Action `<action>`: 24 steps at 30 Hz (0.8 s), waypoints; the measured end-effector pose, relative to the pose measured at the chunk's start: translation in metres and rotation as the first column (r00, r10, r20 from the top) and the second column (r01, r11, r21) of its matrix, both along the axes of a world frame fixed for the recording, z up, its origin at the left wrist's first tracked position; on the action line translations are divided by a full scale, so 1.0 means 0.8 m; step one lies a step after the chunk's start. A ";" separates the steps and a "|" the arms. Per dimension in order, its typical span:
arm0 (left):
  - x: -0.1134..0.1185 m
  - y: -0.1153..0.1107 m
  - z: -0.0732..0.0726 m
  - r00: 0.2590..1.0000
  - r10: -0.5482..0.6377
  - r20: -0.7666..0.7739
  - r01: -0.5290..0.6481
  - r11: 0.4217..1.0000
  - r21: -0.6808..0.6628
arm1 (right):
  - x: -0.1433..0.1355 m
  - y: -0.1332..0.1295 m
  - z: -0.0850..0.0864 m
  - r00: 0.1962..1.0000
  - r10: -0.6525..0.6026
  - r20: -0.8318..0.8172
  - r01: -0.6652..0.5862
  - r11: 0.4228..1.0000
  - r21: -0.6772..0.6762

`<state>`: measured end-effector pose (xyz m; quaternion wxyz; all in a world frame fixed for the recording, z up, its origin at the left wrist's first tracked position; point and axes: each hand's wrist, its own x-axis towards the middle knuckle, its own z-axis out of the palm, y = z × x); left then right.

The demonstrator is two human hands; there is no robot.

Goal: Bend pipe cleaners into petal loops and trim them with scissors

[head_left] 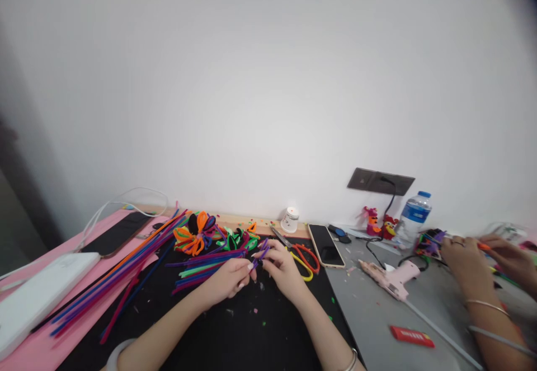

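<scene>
A purple pipe cleaner (260, 252) is pinched between my two hands over the black mat (260, 343). My left hand (229, 277) grips its lower end with thumb and fingers. Closed on its upper part, my right hand (283, 264) hides some of the shape. Short cut pipe cleaners (201, 270) in purple, green and blue lie just left of my hands. Behind them sit an orange pipe-cleaner flower (196, 234) and green looped pieces (237, 239). Scissors (304, 259) with red and yellow handles rest beside my right hand.
Long pipe cleaners (121, 273), a phone (117, 234) and a white power bank (46, 298) lie at left. Rightward are another phone (326, 246), a paper cup (289, 220), a pink glue gun (392, 278), a water bottle (414, 214) and a co-worker's hands (465, 262).
</scene>
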<state>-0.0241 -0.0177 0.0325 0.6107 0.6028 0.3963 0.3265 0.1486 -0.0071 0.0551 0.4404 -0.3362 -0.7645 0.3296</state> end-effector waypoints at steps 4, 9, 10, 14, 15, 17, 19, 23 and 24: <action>-0.002 -0.002 0.000 0.998 -0.045 0.050 0.048 0.997 -0.061 | 0.002 -0.002 0.003 0.988 0.135 0.068 -0.135 0.991 -0.014; -0.002 -0.005 0.000 0.994 -0.070 0.089 0.079 0.992 -0.101 | 0.004 0.003 -0.010 0.996 0.074 0.053 -0.065 0.986 -0.151; -0.001 -0.005 0.000 0.993 -0.072 0.091 0.082 0.991 -0.107 | 0.005 0.005 -0.015 0.997 0.055 0.046 -0.046 0.981 -0.187; 0.001 -0.003 0.000 0.995 -0.055 0.085 0.064 0.992 -0.106 | 0.005 0.011 -0.026 1.000 0.006 0.018 -0.001 0.969 -0.248; 0.002 -0.002 -0.001 0.995 -0.049 0.083 0.057 0.993 -0.100 | 0.005 0.012 -0.027 1.000 -0.005 0.010 0.008 0.966 -0.258; 0.003 -0.001 -0.002 0.996 -0.039 0.084 0.047 0.995 -0.091 | 0.005 0.012 -0.027 1.000 -0.022 -0.003 0.021 0.961 -0.276; 0.003 0.000 -0.002 0.995 -0.036 0.091 0.044 0.995 -0.087 | 0.004 0.012 -0.026 0.999 -0.034 -0.015 0.029 0.957 -0.288; 0.002 -0.003 0.002 0.991 -0.051 0.124 0.063 0.993 -0.099 | 0.003 0.010 -0.023 0.998 -0.047 -0.039 0.033 0.954 -0.298; 0.002 -0.004 0.003 0.989 -0.058 0.136 0.072 0.992 -0.104 | 0.003 0.009 -0.022 0.998 -0.046 -0.045 0.030 0.954 -0.299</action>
